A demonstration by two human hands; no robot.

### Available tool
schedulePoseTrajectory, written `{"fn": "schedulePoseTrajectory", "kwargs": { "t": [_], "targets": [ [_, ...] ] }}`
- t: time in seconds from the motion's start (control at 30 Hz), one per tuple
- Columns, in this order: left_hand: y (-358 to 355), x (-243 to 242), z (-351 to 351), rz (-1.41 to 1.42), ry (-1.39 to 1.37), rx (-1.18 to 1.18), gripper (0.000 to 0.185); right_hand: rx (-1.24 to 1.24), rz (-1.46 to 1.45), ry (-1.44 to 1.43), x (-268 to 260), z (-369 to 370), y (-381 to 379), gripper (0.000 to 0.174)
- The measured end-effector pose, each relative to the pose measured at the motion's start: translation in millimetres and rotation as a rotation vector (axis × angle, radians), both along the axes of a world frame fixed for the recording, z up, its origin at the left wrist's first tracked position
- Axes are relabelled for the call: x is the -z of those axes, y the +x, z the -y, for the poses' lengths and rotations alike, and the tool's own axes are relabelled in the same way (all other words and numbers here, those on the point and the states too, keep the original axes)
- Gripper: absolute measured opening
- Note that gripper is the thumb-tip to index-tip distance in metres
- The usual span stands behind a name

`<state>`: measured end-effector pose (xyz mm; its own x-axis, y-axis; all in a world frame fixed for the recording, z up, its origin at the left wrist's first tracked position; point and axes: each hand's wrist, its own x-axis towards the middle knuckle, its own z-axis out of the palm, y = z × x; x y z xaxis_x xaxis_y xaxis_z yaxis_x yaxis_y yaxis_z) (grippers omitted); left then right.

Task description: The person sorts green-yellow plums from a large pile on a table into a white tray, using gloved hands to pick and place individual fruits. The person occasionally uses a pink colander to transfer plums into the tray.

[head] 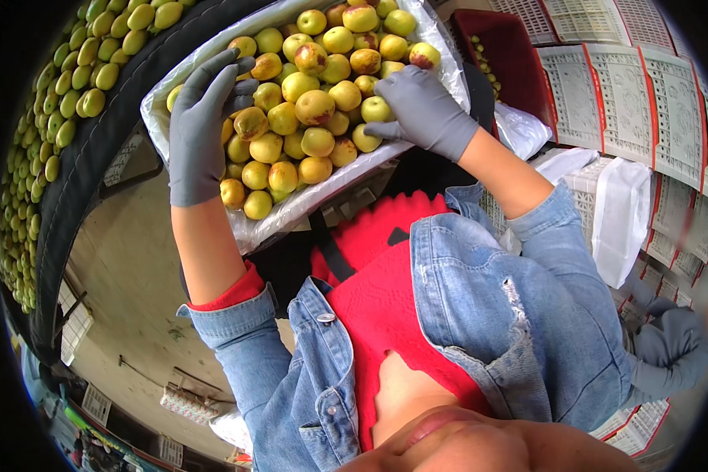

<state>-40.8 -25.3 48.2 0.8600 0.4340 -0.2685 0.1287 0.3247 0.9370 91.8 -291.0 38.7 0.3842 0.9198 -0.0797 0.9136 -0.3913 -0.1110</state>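
Yellow-green jujubes with brown-red patches (pixel 314 107) fill a crate lined with thin white plastic (pixel 330 183). Over the left side of the crate is my left hand (pixel 203 127), in a grey glove, its fingers spread and slightly bent against the fruit; no fruit shows held in it. My right hand (pixel 425 112), gloved alike, lies over the crate's right side. Its fingers are curled and its thumb stands apart, with a greener jujube (pixel 376 110) between them; whether it grips this fruit is unclear, since the fingertips are partly hidden.
Many greener jujubes (pixel 71 103) lie at the left behind a black padded edge (pixel 88 153). White plastic crates with red rims (pixel 619 94) are stacked at the right, near a dark red container (pixel 507 59) holding small fruits. Another person's grey-gloved arm (pixel 672 348) shows at lower right.
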Motion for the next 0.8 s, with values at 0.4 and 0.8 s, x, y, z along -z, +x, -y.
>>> {"fn": "schedulePoseTrajectory", "kwargs": {
  "t": [0.4,0.8],
  "targets": [
    [-2,6,-3,0.031,0.001,0.021,0.033,-0.137,-0.400,0.292,10,20,14,0.048],
    [1,2,-3,-0.007,-0.050,-0.044,0.032,-0.201,-0.054,0.061,1,11,9,0.054]
  ]
}}
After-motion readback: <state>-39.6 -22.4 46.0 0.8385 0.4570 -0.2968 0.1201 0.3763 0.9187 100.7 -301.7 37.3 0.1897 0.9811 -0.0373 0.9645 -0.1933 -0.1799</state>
